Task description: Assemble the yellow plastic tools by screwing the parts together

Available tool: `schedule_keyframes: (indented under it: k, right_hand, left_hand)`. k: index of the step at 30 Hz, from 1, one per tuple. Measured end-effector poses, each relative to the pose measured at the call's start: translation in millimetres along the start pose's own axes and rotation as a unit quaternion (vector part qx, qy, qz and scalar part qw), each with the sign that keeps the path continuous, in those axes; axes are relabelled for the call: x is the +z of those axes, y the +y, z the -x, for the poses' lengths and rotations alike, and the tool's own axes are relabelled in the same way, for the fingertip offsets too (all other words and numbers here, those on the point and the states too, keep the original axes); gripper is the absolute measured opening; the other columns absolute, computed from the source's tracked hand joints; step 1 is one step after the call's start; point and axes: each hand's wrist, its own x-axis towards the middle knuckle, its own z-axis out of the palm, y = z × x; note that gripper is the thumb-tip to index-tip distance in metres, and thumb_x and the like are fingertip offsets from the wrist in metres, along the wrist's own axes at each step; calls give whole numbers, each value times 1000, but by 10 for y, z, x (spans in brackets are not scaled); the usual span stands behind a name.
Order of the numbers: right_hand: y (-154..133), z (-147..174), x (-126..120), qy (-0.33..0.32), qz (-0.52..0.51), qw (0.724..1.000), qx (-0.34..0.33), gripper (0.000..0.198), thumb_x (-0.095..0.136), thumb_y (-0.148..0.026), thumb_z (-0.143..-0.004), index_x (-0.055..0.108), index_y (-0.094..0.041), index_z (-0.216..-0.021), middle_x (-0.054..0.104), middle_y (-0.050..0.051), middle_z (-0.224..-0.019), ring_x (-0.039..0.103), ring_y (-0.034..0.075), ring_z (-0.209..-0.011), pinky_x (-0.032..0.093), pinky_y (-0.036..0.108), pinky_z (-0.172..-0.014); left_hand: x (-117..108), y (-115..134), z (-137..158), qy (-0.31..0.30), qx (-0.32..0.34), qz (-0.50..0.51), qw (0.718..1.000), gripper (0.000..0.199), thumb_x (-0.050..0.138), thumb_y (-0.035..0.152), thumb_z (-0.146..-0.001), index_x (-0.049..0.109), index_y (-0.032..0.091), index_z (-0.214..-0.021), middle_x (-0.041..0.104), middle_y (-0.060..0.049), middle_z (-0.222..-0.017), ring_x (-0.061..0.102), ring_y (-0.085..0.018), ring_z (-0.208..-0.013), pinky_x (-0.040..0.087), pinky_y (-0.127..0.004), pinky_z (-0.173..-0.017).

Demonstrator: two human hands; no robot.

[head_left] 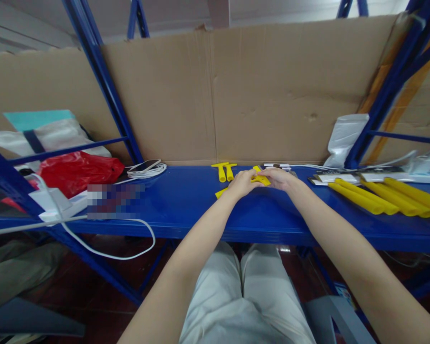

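Note:
Over the blue shelf (197, 200), both of my hands are closed around a yellow plastic piece (262, 180). My left hand (244, 183) grips it from the left, and my right hand (281, 178) meets it from the right. Fingers cover much of the piece, so its full shape is hidden. Just left of my left hand, two yellow T-shaped pieces (221, 173) lie side by side near the cardboard. Another yellow piece (221, 193) pokes out from behind my left wrist, mostly covered.
Several yellow tubes (376, 198) lie at the right beside flat packages (335, 178). A phone (145, 166) rests on a coiled white cable (154, 170) at the left, near a red bag (80, 172). A cardboard wall (265, 95) closes the back; blue posts (103, 81) stand either side.

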Motion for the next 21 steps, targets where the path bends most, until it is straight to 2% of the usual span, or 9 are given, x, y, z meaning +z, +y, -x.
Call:
schedule_keyframes:
  k: [5, 11, 16, 21]
  right_hand:
    - [7, 35, -73, -70, 1, 998, -4, 16, 51, 2, -82, 60, -12, -81, 66, 3, -65, 60, 9, -56, 52, 21, -58]
    - [6, 46, -52, -61, 8, 998, -10, 22, 47, 5, -82, 60, -12, -79, 63, 1, -58, 58, 8, -50, 49, 17, -53]
    - [13, 0, -102, -70, 33, 997, -7, 13, 56, -2, -81, 63, -11, -86, 65, 2, -60, 58, 9, -51, 48, 18, -53]
    - [-28, 9, -213, -77, 46, 996, -2, 11, 59, -9, -82, 64, -13, -92, 68, 4, -69, 60, 10, -56, 50, 21, -57]
  left_hand:
    - [19, -19, -15, -6, -24, -2, 1000, 25, 69, 37, -75, 67, 21, -94, 69, -4, -99, 61, -23, -99, 46, -33, -85]
    - [6, -32, -2, -13, 0, -24, 1000, 32, 70, 37, -76, 65, 19, -102, 68, -7, -103, 61, -23, -100, 46, -32, -85]
    - [31, -67, -15, -10, 40, -12, 999, 36, 68, 30, -79, 65, 23, -114, 67, -6, -111, 59, -21, -107, 44, -32, -93]
    - [49, -63, -33, -1, 44, -9, 999, 34, 64, 29, -82, 65, 24, -116, 68, -7, -108, 61, -20, -102, 45, -34, -92]
